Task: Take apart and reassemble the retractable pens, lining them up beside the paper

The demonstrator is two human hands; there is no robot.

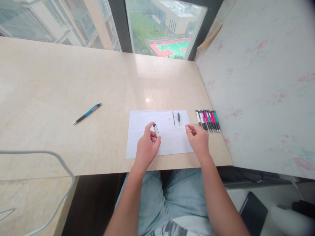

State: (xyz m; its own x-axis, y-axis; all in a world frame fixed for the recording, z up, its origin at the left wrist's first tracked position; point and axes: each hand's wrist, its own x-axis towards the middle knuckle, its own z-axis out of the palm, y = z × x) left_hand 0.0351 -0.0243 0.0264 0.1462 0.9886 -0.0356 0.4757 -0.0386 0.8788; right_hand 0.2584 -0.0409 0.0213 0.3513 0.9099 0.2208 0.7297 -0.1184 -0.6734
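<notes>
My left hand (147, 144) is closed around a short white and black pen barrel piece (155, 128), held upright over a white sheet of paper (169, 141). My right hand (198, 137) hovers over the sheet's right edge with fingers curled and pinched; whether anything small is in them I cannot make out. On the sheet's far part lie a thin refill (173, 118), a black pen tip piece (178, 118) and a tiny white part (169, 117).
A row of several pink, green and white pens (208, 120) lies right of the sheet, near the wall (258, 82). A blue and black pen (87, 113) lies alone at the left. A white wire rack (61, 170) is at the lower left. Windows run along the far edge.
</notes>
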